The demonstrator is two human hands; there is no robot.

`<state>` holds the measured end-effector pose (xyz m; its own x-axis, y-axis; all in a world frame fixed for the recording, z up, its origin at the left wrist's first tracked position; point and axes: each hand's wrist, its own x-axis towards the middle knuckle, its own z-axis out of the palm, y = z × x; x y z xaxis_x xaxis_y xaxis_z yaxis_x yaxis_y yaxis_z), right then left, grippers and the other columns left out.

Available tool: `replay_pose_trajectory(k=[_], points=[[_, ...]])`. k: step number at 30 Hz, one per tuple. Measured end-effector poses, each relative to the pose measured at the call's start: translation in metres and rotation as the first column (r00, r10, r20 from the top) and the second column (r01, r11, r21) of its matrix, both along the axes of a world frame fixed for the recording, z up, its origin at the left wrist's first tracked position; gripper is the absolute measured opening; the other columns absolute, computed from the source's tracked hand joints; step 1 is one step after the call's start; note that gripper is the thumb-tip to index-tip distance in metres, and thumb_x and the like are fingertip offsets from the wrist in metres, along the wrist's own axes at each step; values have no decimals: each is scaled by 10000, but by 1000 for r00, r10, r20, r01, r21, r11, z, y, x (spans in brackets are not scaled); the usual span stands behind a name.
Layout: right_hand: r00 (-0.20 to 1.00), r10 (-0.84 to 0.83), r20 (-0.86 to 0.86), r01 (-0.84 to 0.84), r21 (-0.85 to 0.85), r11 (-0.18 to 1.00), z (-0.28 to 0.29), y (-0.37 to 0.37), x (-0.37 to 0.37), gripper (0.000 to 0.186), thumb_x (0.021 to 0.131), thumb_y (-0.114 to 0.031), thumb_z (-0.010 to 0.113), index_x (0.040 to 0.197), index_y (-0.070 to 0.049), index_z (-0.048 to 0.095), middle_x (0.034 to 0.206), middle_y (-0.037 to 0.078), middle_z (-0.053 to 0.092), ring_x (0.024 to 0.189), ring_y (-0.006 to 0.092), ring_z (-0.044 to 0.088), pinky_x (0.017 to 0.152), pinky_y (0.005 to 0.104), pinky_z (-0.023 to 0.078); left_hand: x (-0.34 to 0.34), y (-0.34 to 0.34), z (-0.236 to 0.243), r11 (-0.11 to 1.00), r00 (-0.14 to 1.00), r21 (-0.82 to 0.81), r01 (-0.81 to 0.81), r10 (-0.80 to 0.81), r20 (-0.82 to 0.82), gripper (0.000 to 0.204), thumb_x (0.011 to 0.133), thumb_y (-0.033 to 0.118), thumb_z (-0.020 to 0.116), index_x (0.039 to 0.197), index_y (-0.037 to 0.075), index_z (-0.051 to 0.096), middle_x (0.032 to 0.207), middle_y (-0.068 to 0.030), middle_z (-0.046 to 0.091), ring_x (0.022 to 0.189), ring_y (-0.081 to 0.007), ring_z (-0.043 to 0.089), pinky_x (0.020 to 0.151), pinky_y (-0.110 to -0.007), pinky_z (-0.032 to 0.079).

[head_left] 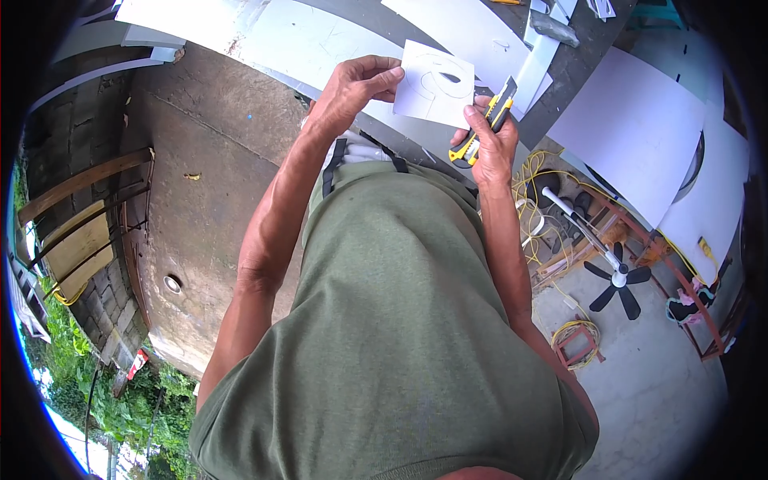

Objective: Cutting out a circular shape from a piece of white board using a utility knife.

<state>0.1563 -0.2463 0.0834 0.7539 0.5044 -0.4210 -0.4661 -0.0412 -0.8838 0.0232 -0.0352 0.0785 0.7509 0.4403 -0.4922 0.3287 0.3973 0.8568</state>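
Observation:
Over the near edge of the worktable, my left hand point(360, 88) pinches the left edge of a small white square sheet point(420, 88). Curved outlines are drawn on the sheet, and a dark leaf-shaped spot shows near its upper right; I cannot tell whether it is a hole or a mark. In my right hand point(494, 152) is a yellow and black utility knife point(499, 110), tilted with its tip pointing up and away. The right thumb and fingers are close to the sheet's lower right corner; whether they grip it is unclear.
Large white sheets point(308, 44) cover much of the dark table point(588, 60). A grey stone-like block point(554, 29) lies on a white strip. At right are a big white panel point(628, 132), a black-bladed fan point(619, 278) and tangled yellow cord point(534, 172). A concrete floor point(212, 200) spreads left.

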Motion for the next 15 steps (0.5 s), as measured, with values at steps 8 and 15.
replay_pose_trajectory(k=[8, 15], points=[[1000, -17, 3, 17, 23, 1000, 10, 9, -9, 352, 898, -49, 751, 1173, 29, 546, 909, 131, 682, 556, 193, 669, 496, 329, 574, -7, -33, -7, 933, 958, -327, -152, 220, 183, 319, 920, 131, 754, 1158, -75, 699, 1027, -141, 741, 900, -191, 703, 862, -341, 579], [990, 138, -39, -136, 49, 989, 12, 3, -14, 341, 914, -123, 750, 1152, 33, 562, 937, 136, 682, 538, 188, 662, 480, 314, 556, -10, -40, -14, 877, 901, -428, -220, 350, 255, 273, 943, 101, 714, 1148, -78, 694, 1019, -133, 743, 904, -163, 689, 855, -314, 559]])
